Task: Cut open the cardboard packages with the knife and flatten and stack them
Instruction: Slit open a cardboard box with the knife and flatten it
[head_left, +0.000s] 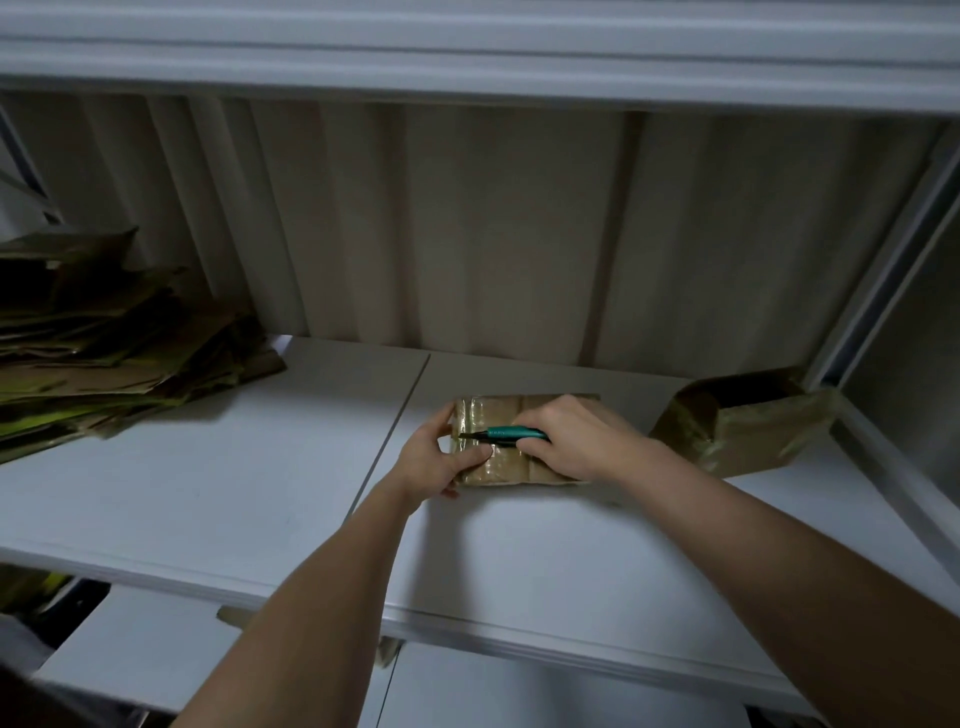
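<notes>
A small taped cardboard package lies flat on the white shelf near its middle. My left hand grips the package's left end, thumb on top. My right hand holds a teal-handled knife lying across the package's top, its dark tip pointing left toward the left edge. A stack of flattened cardboard sits at the far left of the shelf. Another cardboard box, opened and wrapped in shiny tape, stands at the right.
The shelf has a corrugated back wall and a white shelf board above. A metal upright bounds the right side. A lower shelf shows below the front edge.
</notes>
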